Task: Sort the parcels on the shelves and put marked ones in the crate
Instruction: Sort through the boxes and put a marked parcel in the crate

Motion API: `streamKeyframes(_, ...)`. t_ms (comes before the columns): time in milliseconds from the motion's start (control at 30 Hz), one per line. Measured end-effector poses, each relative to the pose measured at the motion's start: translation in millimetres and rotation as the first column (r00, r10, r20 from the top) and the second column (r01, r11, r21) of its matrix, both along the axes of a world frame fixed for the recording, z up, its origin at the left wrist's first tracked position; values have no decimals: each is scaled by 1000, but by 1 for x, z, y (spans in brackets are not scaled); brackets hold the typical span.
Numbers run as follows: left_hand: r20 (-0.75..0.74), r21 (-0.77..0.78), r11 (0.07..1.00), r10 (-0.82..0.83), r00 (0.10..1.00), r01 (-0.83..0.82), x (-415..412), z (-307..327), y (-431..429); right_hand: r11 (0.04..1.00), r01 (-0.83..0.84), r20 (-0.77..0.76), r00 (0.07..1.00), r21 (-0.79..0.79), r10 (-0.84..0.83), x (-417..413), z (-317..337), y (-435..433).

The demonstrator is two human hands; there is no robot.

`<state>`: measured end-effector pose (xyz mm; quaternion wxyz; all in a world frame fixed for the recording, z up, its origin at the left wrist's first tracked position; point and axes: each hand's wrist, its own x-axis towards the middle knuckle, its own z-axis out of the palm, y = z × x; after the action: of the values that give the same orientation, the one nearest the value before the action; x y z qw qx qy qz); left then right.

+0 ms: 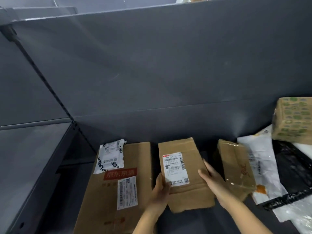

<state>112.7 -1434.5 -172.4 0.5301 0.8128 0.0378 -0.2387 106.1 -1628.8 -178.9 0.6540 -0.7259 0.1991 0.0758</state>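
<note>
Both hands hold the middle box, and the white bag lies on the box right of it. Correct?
No. The head view shows the white bag on the big box left of the middle box, which the left hand and right hand do hold.

shelf (152, 65): matt grey sheet metal, faint scuffs. centre parcel (187, 193): matt brown cardboard, white paper label (175, 168). right box (236, 166): cardboard under glossy clear tape. white mailer (260, 162), black mailer (293, 164): crinkled glossy plastic.
</note>
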Motion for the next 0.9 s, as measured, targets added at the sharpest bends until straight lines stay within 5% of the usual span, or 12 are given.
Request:
streamKeyframes(200,-50,324,912,-248,967,251,9,-33,-2,995,-46,-157,987,-93,31,12,-40,25)
streamKeyframes(333,272,721,688,-397,877,88,18,-54,-5,984,-45,-140,990,-170,21,34,-48,34)
streamKeyframes(600,164,856,482,-592,789,184,34,-65,-16,944,-77,-114,993,-320,43,44,-51,42)
streamKeyframes(733,289,832,547,-573,767,95,36,-74,-12,797,122,164,986,-592,-29,31,-25,25)
streamKeyframes(800,321,814,574,-565,760,83,38,-78,-12,552,320,305,944,-770,-123,25,-11,-7)
streamKeyframes(833,321,819,567,-579,750,87,39,-78,-11,458,332,274,943,-824,-190,22,-5,-28)
streamKeyframes(900,317,837,541,-603,733,83,40,-78,-10,469,152,-6,948,-870,-318,12,0,-65)
